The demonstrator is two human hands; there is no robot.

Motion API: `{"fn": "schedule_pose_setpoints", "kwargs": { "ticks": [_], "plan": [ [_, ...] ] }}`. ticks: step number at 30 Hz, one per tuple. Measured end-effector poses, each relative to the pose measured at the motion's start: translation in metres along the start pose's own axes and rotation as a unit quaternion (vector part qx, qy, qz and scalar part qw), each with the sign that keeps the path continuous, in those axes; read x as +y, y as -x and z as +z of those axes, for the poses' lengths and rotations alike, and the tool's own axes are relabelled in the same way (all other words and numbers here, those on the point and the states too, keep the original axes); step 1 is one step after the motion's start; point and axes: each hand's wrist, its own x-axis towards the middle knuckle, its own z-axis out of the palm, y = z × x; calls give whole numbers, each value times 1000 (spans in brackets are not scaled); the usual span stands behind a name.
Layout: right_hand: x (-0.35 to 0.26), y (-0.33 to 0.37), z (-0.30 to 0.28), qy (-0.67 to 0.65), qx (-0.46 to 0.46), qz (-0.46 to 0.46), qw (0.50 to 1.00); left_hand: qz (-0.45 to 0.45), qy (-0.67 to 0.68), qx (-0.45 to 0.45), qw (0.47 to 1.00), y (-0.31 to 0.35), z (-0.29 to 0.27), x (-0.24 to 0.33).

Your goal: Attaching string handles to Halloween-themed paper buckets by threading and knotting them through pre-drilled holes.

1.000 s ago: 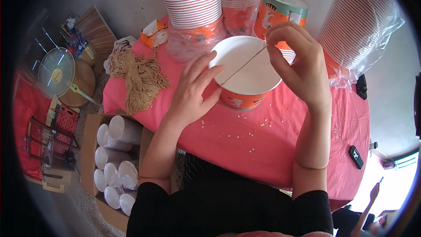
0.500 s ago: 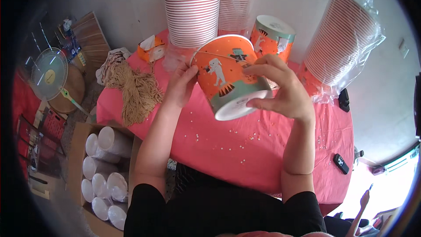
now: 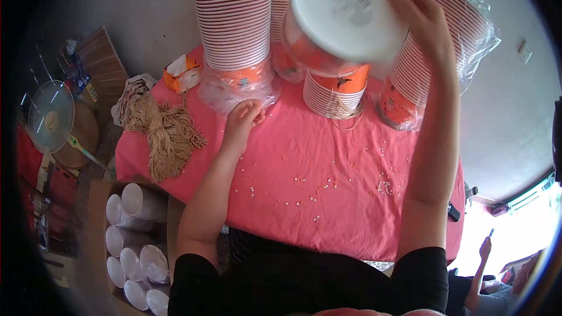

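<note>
My right hand (image 3: 418,17) grips an orange paper bucket (image 3: 348,14) at the edge of its white base. The bucket is upside down, its base facing me and slightly blurred. It overlaps a short stack of upturned orange buckets (image 3: 336,86) in the view; whether they touch I cannot tell. Thin tan strings (image 3: 348,111) hang at that stack's front. My left hand (image 3: 244,118) is by the clear plastic wrap around the tall bucket stack (image 3: 234,23), its fingers loosely curled and apparently empty.
A tan string bundle (image 3: 167,131) and an orange-and-white packet (image 3: 181,73) lie at the left of the pink-covered table (image 3: 281,169). Small dots are scattered on the cloth. A wrapped bucket stack (image 3: 407,82) leans at right. Below left, a carton (image 3: 99,216) holds plastic-wrapped white cylinders.
My right hand has carried the bucket up and away, over the short stack, turning its base toward me. My left hand has let go of it and dropped lower.
</note>
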Motion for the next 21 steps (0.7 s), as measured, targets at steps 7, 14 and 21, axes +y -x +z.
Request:
{"fn": "schedule_pose_setpoints", "kwargs": {
  "ticks": [7, 14, 21],
  "plan": [
    [50, -47, -4, 19, -14, 187, 982, 97, -197, -68, 973, 2, 7, -15],
    [114, -58, 20, 67, -186, 350, 916, 148, -293, -78, 941, 7, 12, -13],
    [137, -31, 33, 85, -210, 385, 895, 167, -363, -116, 909, 20, 26, 11]
  ]
}}
